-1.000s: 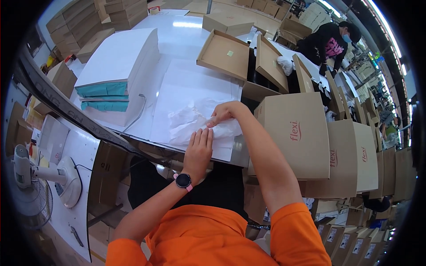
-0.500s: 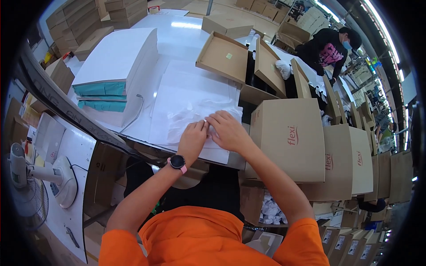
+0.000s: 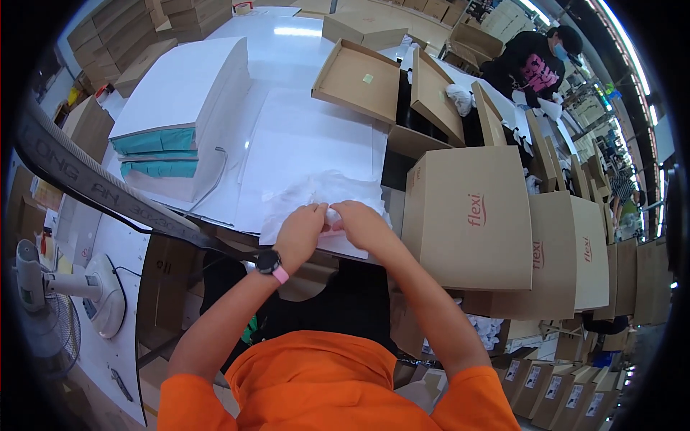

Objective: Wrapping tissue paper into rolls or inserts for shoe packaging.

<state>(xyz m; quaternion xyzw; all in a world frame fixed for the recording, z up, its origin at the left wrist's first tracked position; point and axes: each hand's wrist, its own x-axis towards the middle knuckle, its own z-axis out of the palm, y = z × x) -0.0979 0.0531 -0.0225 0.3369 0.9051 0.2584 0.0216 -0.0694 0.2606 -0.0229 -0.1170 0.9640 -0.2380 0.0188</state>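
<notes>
A: What are the two hands up to?

B: The left hand point(image 3: 300, 230) and the right hand point(image 3: 361, 224) sit close together, fingertips nearly meeting, fingers curled in on the near part of a crumpled white sheet point(image 3: 348, 190). Whether they pinch it or only press it, I can't tell, since the thumbs are mostly hidden.

A: So where does that sheet lie?

B: By the near edge of the tabletop point(image 3: 287, 57), spreading toward twelve o'clock from the hands, on top of flat white paper point(image 3: 309, 136).

A: How far along does it look?

B: Partway, I'd judge. The near part is bunched at the fingers; the far part lies loose and wrinkled, not yet gathered or smoothed. A thick paper stack point(image 3: 180, 86), teal at its near end, stands at about ten o'clock, with neither hand on it.

A: Any writing?

B: Red lettering marks the tall brown carton point(image 3: 467, 215) at three o'clock, and the cartons behind repeat it. Toward nine, dark characters run along a grey bar point(image 3: 108, 194). An open box point(image 3: 345, 79) near twelve carries a small greenish sticker point(image 3: 368, 78). Out at four, brown boxes point(image 3: 540, 408) bear white labels point(image 3: 553, 388), too small to make out.
</notes>
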